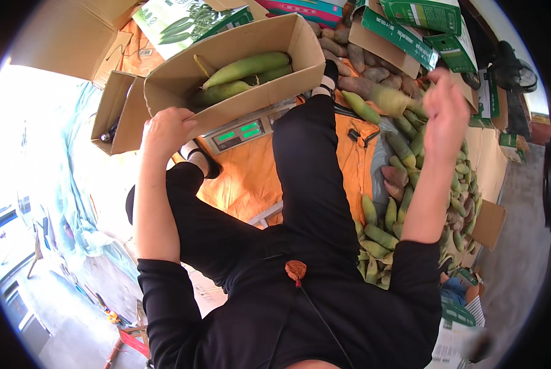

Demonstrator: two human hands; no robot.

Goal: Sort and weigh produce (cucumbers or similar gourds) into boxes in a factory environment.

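Note:
An open cardboard box sits on a digital scale with a lit green display. Several long green radishes lie inside it. My left hand has its fingers bent over the box's near left rim and holds it. My right hand is raised over the right-hand pile, its fingers smeared by motion. Just left of it is a motion-blurred yellowish-green radish, with a gap between the two. Another green radish lies at the near edge of the pile.
A big heap of green radishes and brownish-red roots spreads to my right. A smaller carton stands left of the box. Green printed cartons are stacked at the far right. An orange sheet covers the floor between my legs.

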